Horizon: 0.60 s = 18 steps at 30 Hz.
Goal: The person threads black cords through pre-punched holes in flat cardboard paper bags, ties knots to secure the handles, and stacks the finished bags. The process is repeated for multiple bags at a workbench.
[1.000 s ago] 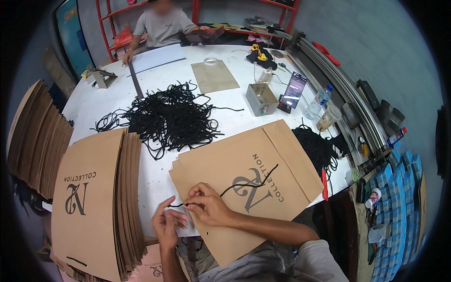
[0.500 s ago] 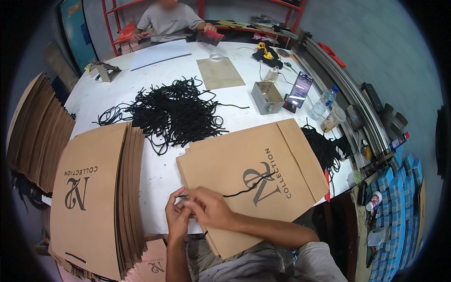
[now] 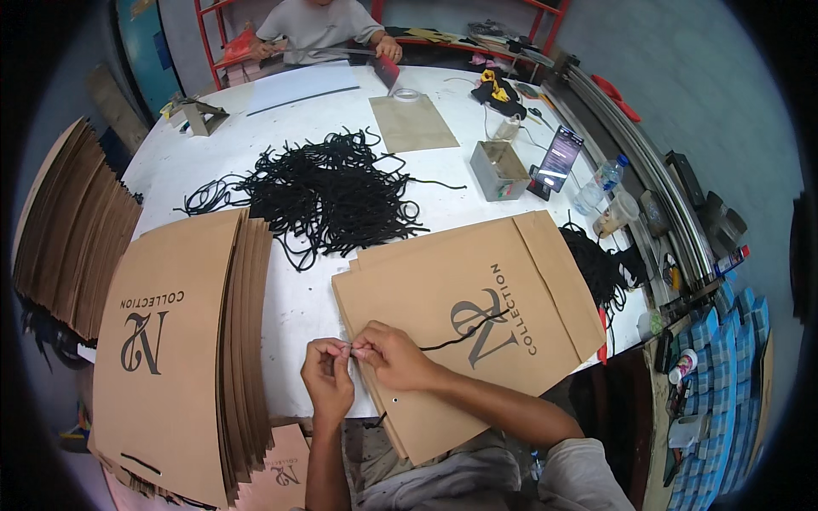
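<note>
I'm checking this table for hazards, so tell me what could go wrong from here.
The black cord lies loose across the brown bag beyond the right hand, so it might snag or slip.
The large cord pile looks tangled, so pulling one strand could drag others.
The plastic cup stands beside the smaller cord heap; a knock might tip it onto the cords.
</note>
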Each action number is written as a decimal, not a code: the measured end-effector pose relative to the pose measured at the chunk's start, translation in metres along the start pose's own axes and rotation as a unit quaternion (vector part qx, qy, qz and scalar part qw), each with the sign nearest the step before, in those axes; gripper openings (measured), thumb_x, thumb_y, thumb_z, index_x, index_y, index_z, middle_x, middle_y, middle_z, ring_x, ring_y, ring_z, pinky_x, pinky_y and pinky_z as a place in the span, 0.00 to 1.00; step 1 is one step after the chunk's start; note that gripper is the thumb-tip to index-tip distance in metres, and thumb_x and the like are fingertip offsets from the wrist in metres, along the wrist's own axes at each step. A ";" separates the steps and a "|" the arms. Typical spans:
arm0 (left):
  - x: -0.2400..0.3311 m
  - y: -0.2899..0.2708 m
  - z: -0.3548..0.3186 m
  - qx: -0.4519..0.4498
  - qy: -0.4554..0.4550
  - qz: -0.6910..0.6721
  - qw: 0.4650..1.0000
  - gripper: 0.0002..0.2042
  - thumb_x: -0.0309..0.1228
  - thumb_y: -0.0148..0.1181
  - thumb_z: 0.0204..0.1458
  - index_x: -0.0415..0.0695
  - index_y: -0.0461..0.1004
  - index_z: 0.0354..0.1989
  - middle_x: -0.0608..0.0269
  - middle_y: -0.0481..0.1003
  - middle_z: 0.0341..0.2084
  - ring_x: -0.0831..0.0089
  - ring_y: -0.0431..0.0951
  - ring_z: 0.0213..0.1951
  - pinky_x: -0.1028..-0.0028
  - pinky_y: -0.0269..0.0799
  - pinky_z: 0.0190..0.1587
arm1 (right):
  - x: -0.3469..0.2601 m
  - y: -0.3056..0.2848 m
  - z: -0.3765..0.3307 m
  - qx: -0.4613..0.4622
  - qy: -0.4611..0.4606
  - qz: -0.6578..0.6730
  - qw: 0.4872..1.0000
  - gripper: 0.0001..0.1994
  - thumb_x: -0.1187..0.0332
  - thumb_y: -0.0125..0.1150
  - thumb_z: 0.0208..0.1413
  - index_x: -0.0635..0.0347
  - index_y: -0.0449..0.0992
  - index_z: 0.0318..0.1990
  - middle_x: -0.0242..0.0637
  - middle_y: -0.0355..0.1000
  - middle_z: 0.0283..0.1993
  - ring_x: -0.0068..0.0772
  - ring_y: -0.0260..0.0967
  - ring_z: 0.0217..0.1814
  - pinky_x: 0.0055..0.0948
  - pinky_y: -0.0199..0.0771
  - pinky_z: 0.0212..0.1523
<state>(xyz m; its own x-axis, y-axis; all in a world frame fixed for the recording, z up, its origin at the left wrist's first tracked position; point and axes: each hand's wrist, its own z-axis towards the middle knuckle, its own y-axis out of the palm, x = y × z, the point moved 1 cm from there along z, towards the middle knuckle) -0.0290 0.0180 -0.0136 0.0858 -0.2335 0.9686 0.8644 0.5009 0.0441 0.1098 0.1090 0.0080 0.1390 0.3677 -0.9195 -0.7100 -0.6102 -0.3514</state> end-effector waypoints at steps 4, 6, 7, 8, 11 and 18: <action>0.009 0.003 0.007 -0.028 -0.041 -0.032 0.998 0.07 0.14 0.61 0.59 0.31 0.76 0.44 0.55 0.76 0.42 0.74 0.79 0.42 0.75 0.76 0.47 | 0.020 -0.003 0.004 0.004 0.096 0.133 0.986 0.06 0.72 0.60 0.65 0.66 0.78 0.43 0.35 0.75 0.34 0.26 0.69 0.34 0.29 0.70 0.38; 0.004 0.005 0.004 -0.032 -0.046 -0.073 0.996 0.09 0.13 0.62 0.57 0.32 0.82 0.45 0.56 0.76 0.42 0.73 0.79 0.44 0.75 0.77 0.47 | 0.019 -0.002 0.005 0.010 0.131 0.177 0.975 0.07 0.71 0.58 0.67 0.66 0.79 0.42 0.29 0.75 0.32 0.18 0.66 0.33 0.25 0.69 0.37; -0.003 0.008 0.003 -0.021 -0.025 -0.074 0.997 0.10 0.12 0.62 0.57 0.33 0.82 0.46 0.57 0.76 0.42 0.73 0.78 0.42 0.76 0.76 0.46 | 0.015 -0.003 0.005 0.003 0.134 0.172 0.976 0.07 0.72 0.58 0.67 0.66 0.79 0.42 0.29 0.75 0.32 0.18 0.66 0.33 0.25 0.70 0.37; -0.011 0.010 0.001 -0.009 -0.005 -0.075 0.997 0.11 0.12 0.62 0.57 0.33 0.82 0.47 0.58 0.76 0.41 0.74 0.78 0.41 0.77 0.75 0.45 | 0.012 -0.004 0.006 -0.004 0.137 0.167 0.976 0.07 0.72 0.58 0.68 0.66 0.79 0.42 0.29 0.75 0.32 0.18 0.66 0.34 0.25 0.70 0.38; -0.015 0.015 -0.001 0.009 -0.005 -0.065 0.998 0.07 0.17 0.62 0.60 0.34 0.81 0.45 0.58 0.77 0.41 0.76 0.77 0.40 0.78 0.74 0.43 | 0.017 -0.004 0.004 0.006 0.118 0.202 0.972 0.07 0.72 0.58 0.67 0.66 0.79 0.42 0.31 0.76 0.33 0.19 0.67 0.34 0.26 0.70 0.39; 0.017 -0.005 -0.010 0.019 -0.084 -0.070 0.994 0.05 0.24 0.59 0.65 0.34 0.77 0.39 0.53 0.80 0.38 0.74 0.80 0.36 0.74 0.77 0.42 | -0.021 -0.010 0.002 -0.053 -0.022 -0.063 0.996 0.05 0.77 0.62 0.58 0.67 0.79 0.41 0.42 0.71 0.39 0.41 0.75 0.40 0.36 0.75 0.41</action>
<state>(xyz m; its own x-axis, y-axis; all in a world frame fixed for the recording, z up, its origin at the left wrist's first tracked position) -0.0267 0.0037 0.0007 -0.1219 -0.1620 0.9792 0.8421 0.5054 0.1884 0.1130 0.1085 0.0315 0.1907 0.4751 -0.8590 -0.6120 -0.6267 -0.4824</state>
